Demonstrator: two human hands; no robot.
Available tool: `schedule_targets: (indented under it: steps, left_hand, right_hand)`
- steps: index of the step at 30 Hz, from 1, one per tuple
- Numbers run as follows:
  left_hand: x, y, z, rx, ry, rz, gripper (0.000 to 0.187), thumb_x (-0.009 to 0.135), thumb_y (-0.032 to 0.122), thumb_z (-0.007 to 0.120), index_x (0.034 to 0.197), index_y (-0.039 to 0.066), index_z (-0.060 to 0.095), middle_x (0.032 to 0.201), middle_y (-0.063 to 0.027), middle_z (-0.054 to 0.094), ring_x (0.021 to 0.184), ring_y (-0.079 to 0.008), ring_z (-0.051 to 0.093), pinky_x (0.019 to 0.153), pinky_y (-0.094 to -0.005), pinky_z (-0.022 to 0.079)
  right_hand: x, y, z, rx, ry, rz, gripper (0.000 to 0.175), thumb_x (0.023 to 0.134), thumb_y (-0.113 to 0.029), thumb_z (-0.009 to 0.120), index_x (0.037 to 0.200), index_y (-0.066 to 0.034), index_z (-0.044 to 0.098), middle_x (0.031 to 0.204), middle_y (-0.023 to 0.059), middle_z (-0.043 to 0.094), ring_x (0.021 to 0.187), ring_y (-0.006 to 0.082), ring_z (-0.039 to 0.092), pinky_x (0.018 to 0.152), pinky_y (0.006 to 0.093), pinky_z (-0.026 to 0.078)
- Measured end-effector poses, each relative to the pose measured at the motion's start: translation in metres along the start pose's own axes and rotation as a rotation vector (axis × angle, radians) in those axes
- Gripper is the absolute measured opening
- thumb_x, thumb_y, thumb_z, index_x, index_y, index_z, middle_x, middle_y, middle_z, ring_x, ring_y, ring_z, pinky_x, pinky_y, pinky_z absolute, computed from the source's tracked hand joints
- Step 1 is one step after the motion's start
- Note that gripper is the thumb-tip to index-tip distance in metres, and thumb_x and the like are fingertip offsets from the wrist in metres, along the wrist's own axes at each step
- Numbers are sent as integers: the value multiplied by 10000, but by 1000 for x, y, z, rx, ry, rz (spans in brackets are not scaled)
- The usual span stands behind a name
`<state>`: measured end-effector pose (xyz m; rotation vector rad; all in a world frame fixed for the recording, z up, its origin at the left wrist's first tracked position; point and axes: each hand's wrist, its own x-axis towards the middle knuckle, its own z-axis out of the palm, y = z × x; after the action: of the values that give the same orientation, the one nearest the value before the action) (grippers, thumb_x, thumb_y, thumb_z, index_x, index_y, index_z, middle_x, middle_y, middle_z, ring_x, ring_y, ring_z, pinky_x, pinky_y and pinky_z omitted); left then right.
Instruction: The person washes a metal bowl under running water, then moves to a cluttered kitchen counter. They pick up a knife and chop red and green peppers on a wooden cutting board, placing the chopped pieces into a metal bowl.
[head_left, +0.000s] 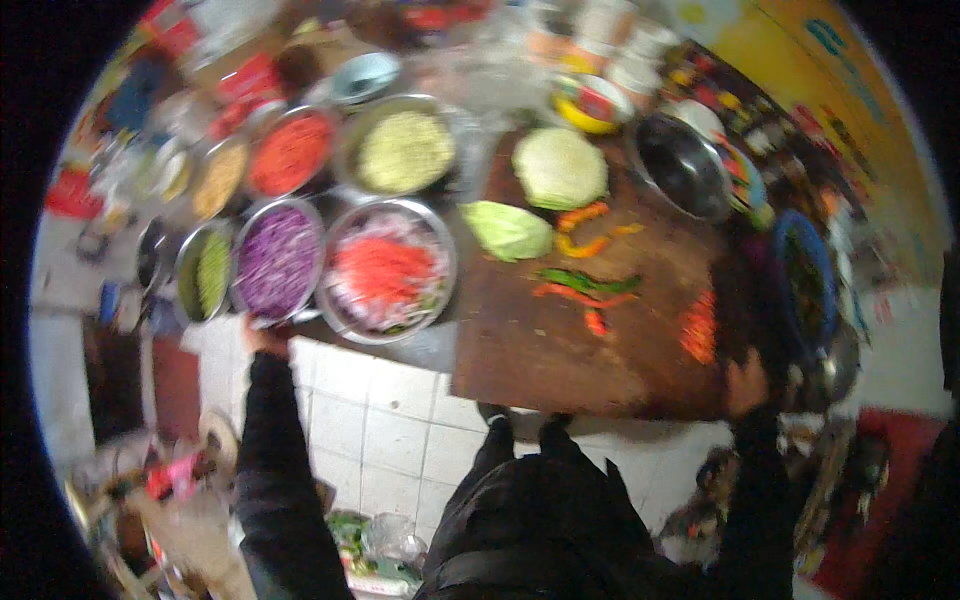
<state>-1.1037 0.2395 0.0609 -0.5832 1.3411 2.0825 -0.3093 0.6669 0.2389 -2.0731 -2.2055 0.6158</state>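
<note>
My left hand (264, 339) is at the near table edge, right below a steel bowl of shredded purple cabbage (277, 259). Blur hides whether its fingers grip the rim. At the right front corner of a brown cutting board (540, 352) is my right hand (746, 384), its grip unclear. A pile of chopped red pepper (699, 328) lies just beyond that hand. Farther up the board are a halved cabbage (560, 169), a pale green cabbage wedge (510, 230), orange pepper strips (574, 232), a green pepper strip (589, 282) and a red one (577, 295).
Left of the board stands a large bowl (386, 270) heaped with orange-red and whitish shreds. Behind it are bowls of pale yellow shreds (405, 154) and orange shreds (292, 154). A dark-looking metal bowl (681, 166) and a blue-rimmed basin (804, 281) flank the board's right side.
</note>
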Motion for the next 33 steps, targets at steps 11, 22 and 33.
schedule_targets:
  steps: [11, 22, 33]
  left_hand:
    - [85, 111, -55, 485, 160, 255, 693, 873, 236, 780, 1434, -8, 454, 1287, -187, 594, 1171, -298, 570, 912, -433, 551]
    - [133, 82, -45, 578, 255, 201, 607, 881, 242, 754, 1371, -17, 507, 1222, -175, 628, 1094, -296, 603, 870, -421, 557]
    - [74, 50, -66, 562, 295, 179, 529, 888, 247, 728, 1309, -27, 561, 1157, -163, 662, 1017, -294, 636, 829, -408, 563]
  right_hand:
    - [-15, 5, -11, -129, 66, -8, 540, 966, -291, 633, 1379, 27, 493, 1036, 253, 702, 938, 405, 682, 835, 483, 534]
    - [-41, -53, 20, 193, 72, 90, 416, 972, -239, 620, 1270, 32, 518, 861, 186, 673, 694, 303, 655, 615, 425, 534]
    - [-33, -19, 11, -19, 79, -19, 511, 948, -279, 655, 1317, 49, 522, 953, 268, 691, 909, 442, 671, 768, 488, 523]
